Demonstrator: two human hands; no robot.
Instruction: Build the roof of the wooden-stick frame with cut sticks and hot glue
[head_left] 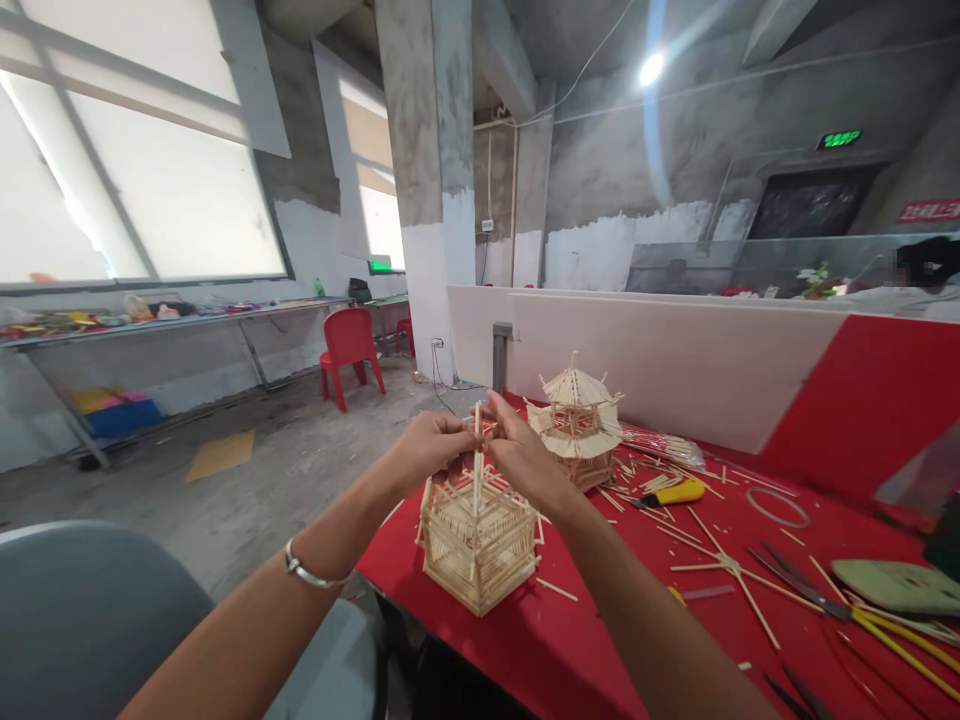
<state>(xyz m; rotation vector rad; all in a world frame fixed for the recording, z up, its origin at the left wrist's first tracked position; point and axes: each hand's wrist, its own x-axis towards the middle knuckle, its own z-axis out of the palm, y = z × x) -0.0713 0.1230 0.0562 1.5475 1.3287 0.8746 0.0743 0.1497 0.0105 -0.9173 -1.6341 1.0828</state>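
My left hand [442,447] and my right hand [514,445] meet above a six-sided stick frame [480,545] on the red tabletop. Fingers of both hands pinch a pale upright wooden stick [478,480], which rises from the near side of the frame. The frame has walls of thin sticks and an open top with sticks poking out around the rim. Close behind my right hand stands a finished-looking stick pagoda [576,425] with two tiers of roof. My fingers partly hide the stick's upper part and the frame's far rim.
To the right lie a yellow utility knife [671,494], scissors [817,595], a star of joined sticks [727,565], a clear ring [778,507] and a green pouch [896,585]. Loose sticks are scattered among them. A white partition [637,370] edges the table. A grey chair [97,610] stands left.
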